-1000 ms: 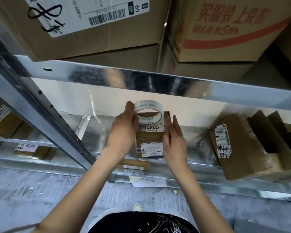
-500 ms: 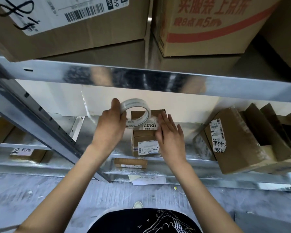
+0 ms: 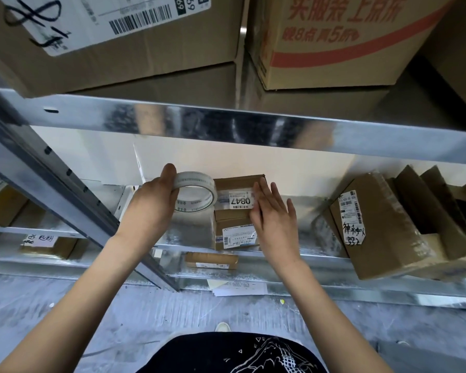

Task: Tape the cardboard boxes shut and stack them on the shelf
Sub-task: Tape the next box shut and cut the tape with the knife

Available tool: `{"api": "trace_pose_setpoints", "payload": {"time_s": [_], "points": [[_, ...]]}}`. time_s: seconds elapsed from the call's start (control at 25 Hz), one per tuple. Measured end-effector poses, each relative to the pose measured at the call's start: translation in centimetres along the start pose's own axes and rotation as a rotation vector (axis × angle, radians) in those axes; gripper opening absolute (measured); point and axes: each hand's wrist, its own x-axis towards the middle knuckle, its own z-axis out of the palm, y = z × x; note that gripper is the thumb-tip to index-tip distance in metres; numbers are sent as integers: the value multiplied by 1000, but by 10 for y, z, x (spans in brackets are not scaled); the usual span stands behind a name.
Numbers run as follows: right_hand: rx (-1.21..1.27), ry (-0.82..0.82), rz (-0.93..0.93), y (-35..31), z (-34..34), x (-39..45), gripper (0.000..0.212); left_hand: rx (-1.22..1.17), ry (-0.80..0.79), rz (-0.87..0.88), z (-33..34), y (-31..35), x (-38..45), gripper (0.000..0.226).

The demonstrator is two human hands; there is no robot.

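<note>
Galvanised shelf (image 3: 253, 130) rails are crossing the view, with a slanted upright (image 3: 65, 189) standing in front of the left forearm. Above, a big carton (image 3: 119, 57) is showing a barcode label reading "69", cut off at the top. Left hand (image 3: 151, 205) is gripping a clear tape roll (image 3: 197, 193), its printing too small to read. Just beside it, right hand (image 3: 273, 219) is lying flat, fingers spread, on a small box (image 3: 236, 208) labelled "0847", resting on the middle shelf. Farther right, a tilted box (image 3: 374, 227) is leaning, handwriting illegible.
</note>
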Motion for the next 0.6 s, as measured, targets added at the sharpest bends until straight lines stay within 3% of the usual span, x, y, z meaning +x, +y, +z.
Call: {"api": "trace_pose_setpoints", "payload": {"time_s": [0.24, 0.52, 0.6], "points": [[-21, -19, 6, -4, -4, 2, 71, 67, -37, 13, 6, -24, -3, 12], [-148, -30, 12, -13, -10, 5, 74, -186, -26, -173, 46, -22, -24, 12], [-228, -149, 3, -27, -15, 7, 82, -201, 7, -175, 50, -21, -25, 13]]}}
